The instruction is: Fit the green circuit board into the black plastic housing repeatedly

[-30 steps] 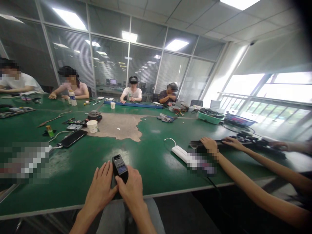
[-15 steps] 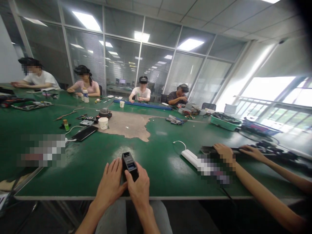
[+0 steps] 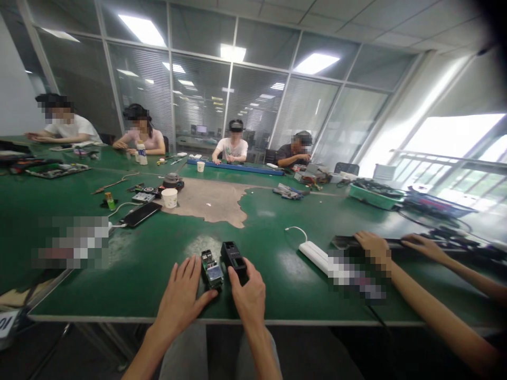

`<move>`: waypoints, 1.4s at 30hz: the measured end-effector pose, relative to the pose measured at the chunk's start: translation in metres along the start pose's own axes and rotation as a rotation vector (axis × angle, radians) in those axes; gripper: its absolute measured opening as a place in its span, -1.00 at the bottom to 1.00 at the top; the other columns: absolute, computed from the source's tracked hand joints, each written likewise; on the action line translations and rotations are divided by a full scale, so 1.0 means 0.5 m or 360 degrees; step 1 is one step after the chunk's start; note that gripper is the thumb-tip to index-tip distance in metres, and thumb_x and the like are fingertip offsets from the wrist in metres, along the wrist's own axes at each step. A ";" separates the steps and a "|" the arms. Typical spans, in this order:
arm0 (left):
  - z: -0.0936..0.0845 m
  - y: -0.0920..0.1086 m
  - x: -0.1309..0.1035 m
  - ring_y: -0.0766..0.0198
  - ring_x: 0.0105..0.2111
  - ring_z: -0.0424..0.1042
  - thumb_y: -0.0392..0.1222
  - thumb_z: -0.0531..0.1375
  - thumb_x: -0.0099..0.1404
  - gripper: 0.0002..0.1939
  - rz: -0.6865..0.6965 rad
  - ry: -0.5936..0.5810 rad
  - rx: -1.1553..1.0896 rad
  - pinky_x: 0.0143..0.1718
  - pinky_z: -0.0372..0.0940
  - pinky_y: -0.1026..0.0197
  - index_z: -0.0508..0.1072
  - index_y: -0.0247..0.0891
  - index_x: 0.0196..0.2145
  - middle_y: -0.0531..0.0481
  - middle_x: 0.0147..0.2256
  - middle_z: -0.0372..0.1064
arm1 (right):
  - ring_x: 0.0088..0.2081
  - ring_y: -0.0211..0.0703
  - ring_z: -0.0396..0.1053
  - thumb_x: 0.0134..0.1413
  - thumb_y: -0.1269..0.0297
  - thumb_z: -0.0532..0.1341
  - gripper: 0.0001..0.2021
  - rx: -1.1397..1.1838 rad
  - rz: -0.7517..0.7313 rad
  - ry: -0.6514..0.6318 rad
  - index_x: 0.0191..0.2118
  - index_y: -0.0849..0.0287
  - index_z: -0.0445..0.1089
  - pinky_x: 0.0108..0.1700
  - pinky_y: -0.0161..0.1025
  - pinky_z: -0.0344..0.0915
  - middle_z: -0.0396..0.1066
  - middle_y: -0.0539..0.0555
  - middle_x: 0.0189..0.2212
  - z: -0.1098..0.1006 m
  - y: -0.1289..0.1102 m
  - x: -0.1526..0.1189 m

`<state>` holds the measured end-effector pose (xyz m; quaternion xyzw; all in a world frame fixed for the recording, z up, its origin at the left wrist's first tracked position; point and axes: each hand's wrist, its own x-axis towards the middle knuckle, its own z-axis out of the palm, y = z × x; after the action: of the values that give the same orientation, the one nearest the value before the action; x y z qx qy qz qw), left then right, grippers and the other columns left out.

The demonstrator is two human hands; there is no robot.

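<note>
Circuit board (image 3: 209,257), small display (image 3: 214,273) face up, lies on the green tabletop (image 3: 263,253) near its front edge, roughly lengthwise to the wearer. Just to its right, apart by a narrow gap, a black casing (image 3: 228,252) with cut-out openings.

Right hand (image 3: 251,291): clamped on the casing, thumb along the near left side, fingers round the right side. Whether the casing's underside meets the table cannot be told. Grip probably chosen to hold the shell off to one side, clear of the bare components.

Left hand (image 3: 178,295): palm down, four fingers nearly together, thumb spread wide from them, gripping nothing. Board sits in the opening between index fingertip and thumb: fingertips alongside its left edge, thumb tip at its near end, seemingly touching. Likely a light stop to keep the board from sliding; pressing on the parts would seem unwise.

Further out, left: black phone (image 3: 143,214) on a white cable, paper cup (image 3: 169,198) at the edge of a brown patch (image 3: 214,198). Right: white power strip (image 3: 315,254); beyond it a neighbour's hand (image 3: 372,248) rests on a long dark bar (image 3: 343,241). Co-workers (image 3: 233,149) sit across the table.
</note>
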<state>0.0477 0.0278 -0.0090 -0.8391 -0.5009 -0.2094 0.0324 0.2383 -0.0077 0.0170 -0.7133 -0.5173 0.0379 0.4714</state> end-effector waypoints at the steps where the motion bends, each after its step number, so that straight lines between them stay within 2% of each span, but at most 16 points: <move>1: 0.001 0.000 0.000 -0.09 0.27 0.04 0.37 -0.03 0.27 -0.13 0.0004 -0.0002 0.0001 0.27 -0.12 -0.19 0.01 -0.30 0.32 -0.25 0.29 0.03 | 0.02 0.07 0.35 0.13 0.01 0.14 -0.47 -0.0024 -0.0016 -0.0009 0.08 0.31 0.35 0.10 -0.03 0.23 0.42 0.28 -0.03 0.003 0.007 -0.002; 4: 0.004 -0.001 0.000 -0.08 0.27 0.03 0.37 -0.03 0.27 -0.13 0.0007 -0.0006 0.0004 0.28 -0.13 -0.19 0.02 -0.30 0.32 -0.24 0.28 0.04 | 0.08 0.10 0.30 0.13 0.04 0.15 -0.40 -0.0071 -0.0061 -0.0038 0.16 0.40 0.26 0.14 0.00 0.18 0.36 0.35 0.05 0.009 0.024 -0.011; 7: 0.005 -0.002 -0.001 -0.07 0.27 0.03 0.36 -0.03 0.28 -0.13 0.0009 0.0006 0.0001 0.28 -0.13 -0.19 0.01 -0.30 0.32 -0.24 0.28 0.05 | 0.15 0.16 0.22 0.09 0.01 0.19 -0.29 -0.0120 -0.0080 0.0018 0.22 0.46 0.17 0.17 0.03 0.15 0.28 0.41 0.12 0.010 0.036 -0.020; 11: 0.003 -0.001 -0.002 -0.08 0.27 0.03 0.37 -0.04 0.28 -0.13 0.0011 -0.0003 0.0001 0.27 -0.10 -0.20 0.03 -0.33 0.31 -0.26 0.28 0.04 | 0.15 0.20 0.21 0.03 -0.04 0.25 -0.23 -0.0182 -0.0108 0.0062 0.20 0.48 0.19 0.15 0.06 0.16 0.29 0.43 0.10 0.006 0.037 -0.025; 13: 0.002 -0.001 -0.003 -0.08 0.27 0.03 0.37 -0.04 0.28 -0.14 0.0015 0.0003 0.0004 0.27 -0.10 -0.20 0.04 -0.32 0.31 -0.26 0.28 0.03 | 0.12 0.18 0.24 0.03 -0.02 0.25 -0.29 -0.0203 -0.0159 0.0045 0.17 0.45 0.25 0.13 0.04 0.18 0.33 0.41 0.06 0.002 0.032 -0.023; 16: 0.001 0.000 -0.003 -0.08 0.27 0.03 0.36 -0.03 0.28 -0.15 0.0022 0.0015 0.0012 0.27 -0.10 -0.20 0.04 -0.29 0.31 -0.26 0.28 0.05 | 0.06 0.12 0.31 0.07 0.06 0.22 -0.47 -0.0235 -0.0212 0.0002 0.07 0.33 0.36 0.10 0.02 0.20 0.41 0.32 -0.02 -0.003 0.022 -0.020; 19: -0.001 0.001 -0.003 -0.08 0.27 0.03 0.36 -0.03 0.28 -0.15 0.0016 -0.0003 0.0018 0.27 -0.11 -0.21 0.04 -0.29 0.31 -0.25 0.28 0.04 | -0.01 0.06 0.37 0.08 0.11 0.20 -0.58 -0.0196 -0.0162 -0.0032 0.01 0.26 0.41 0.05 -0.04 0.24 0.46 0.26 -0.09 -0.008 0.012 -0.016; 23: -0.005 0.003 -0.002 -0.09 0.27 0.03 0.36 -0.04 0.28 -0.16 0.0012 -0.0023 0.0017 0.26 -0.09 -0.22 0.05 -0.29 0.31 -0.25 0.28 0.04 | -0.08 0.00 0.43 0.11 0.06 0.18 -0.55 0.0103 0.0055 -0.0053 0.04 0.23 0.38 -0.02 -0.13 0.30 0.48 0.21 -0.11 -0.017 -0.015 -0.013; 26: -0.009 0.005 0.000 -0.09 0.27 0.04 0.36 -0.04 0.29 -0.16 0.0013 -0.0032 0.0032 0.26 -0.08 -0.22 0.07 -0.31 0.30 -0.26 0.27 0.07 | -0.08 -0.04 0.44 0.10 0.03 0.18 -0.54 0.0279 0.0093 -0.0082 0.04 0.20 0.38 -0.04 -0.18 0.32 0.49 0.17 -0.11 -0.023 -0.049 -0.014; 33: -0.016 0.003 -0.002 -0.07 0.27 0.03 0.26 -0.03 0.33 -0.24 0.0056 -0.0012 0.0063 0.26 -0.08 -0.20 0.06 -0.29 0.30 -0.24 0.27 0.08 | -0.08 -0.02 0.43 0.06 0.08 0.22 -0.57 0.0057 -0.0093 -0.0121 0.02 0.19 0.40 -0.01 -0.16 0.30 0.48 0.17 -0.11 -0.002 -0.107 -0.026; 42: -0.013 -0.001 -0.003 -0.07 0.29 0.00 0.20 -0.03 0.33 -0.26 0.0053 -0.0042 0.0044 0.28 -0.10 -0.18 0.06 -0.35 0.30 -0.27 0.27 0.06 | -0.12 0.02 0.42 0.05 0.17 0.23 -0.62 -0.0111 -0.0186 -0.0195 0.01 0.14 0.37 -0.07 -0.14 0.27 0.48 0.14 -0.16 0.006 -0.116 -0.037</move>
<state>0.0445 0.0252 -0.0036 -0.8495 -0.4902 -0.1908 0.0407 0.1873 -0.0193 0.0487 -0.6942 -0.5869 0.0359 0.4151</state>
